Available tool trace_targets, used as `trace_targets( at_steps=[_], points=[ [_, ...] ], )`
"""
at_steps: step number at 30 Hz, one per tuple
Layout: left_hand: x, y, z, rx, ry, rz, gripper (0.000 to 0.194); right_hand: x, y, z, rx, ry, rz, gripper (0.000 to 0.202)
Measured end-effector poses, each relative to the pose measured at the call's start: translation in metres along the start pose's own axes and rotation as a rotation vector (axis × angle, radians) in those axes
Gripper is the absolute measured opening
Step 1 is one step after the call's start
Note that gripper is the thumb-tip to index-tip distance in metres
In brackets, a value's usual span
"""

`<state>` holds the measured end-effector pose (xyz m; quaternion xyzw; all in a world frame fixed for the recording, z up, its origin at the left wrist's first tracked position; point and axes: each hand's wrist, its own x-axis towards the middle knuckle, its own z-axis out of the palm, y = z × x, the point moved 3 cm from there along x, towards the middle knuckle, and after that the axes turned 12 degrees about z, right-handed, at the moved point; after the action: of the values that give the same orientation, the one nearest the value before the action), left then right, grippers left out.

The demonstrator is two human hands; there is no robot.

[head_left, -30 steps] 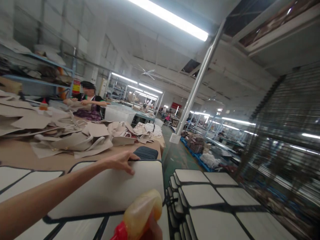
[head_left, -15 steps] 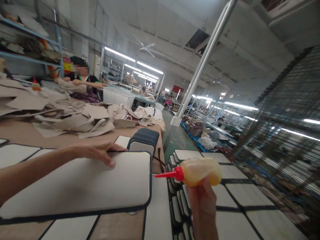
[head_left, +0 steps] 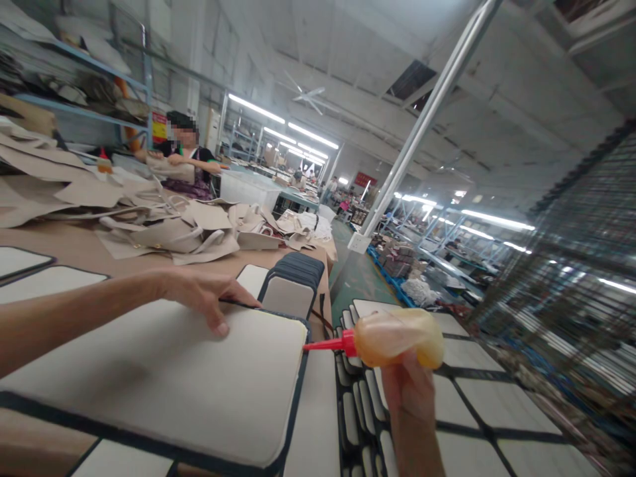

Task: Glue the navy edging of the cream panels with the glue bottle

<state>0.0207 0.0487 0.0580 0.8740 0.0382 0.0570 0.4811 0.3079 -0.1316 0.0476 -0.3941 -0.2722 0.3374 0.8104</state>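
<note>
A large off-white panel with rounded corners and a dark border (head_left: 163,391) spans the lower left, seemingly raised and tilted. My left hand (head_left: 203,301) grips its far edge, thumb on the pale face and fingers over the dark rim. My right hand (head_left: 410,387) is closed around a squeeze bottle (head_left: 397,338) of yellowish liquid, lying sideways with its red nozzle pointing left. The nozzle tip meets the panel's right border near the far corner; whether it touches cannot be made out. A thin yellowish line shows along that corner.
A stack of dark-edged pieces (head_left: 293,285) stands behind the panel. Beige cut parts (head_left: 189,225) are heaped across the brown table (head_left: 64,238). More bordered panels (head_left: 477,407) lie in rows at right. A co-worker (head_left: 186,159) handles beige material; a slanted metal pole (head_left: 422,132) rises beyond.
The panel's near edge has tipped lower, showing more of its face. The red nozzle has come from just off the right border to its edge. The camera view has shifted slightly left.
</note>
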Motion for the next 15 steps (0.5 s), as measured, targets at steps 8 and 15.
trace_targets(
  at_steps=[8,15],
  points=[
    [0.002,0.003,0.002,-0.193,-0.076,-0.081,0.065,-0.003,0.000,-0.005,0.001,0.028,0.008,0.050],
    [0.005,0.020,0.007,-0.258,-0.102,-0.104,0.060,-0.011,-0.001,-0.004,0.027,0.002,0.019,0.046]
  ],
)
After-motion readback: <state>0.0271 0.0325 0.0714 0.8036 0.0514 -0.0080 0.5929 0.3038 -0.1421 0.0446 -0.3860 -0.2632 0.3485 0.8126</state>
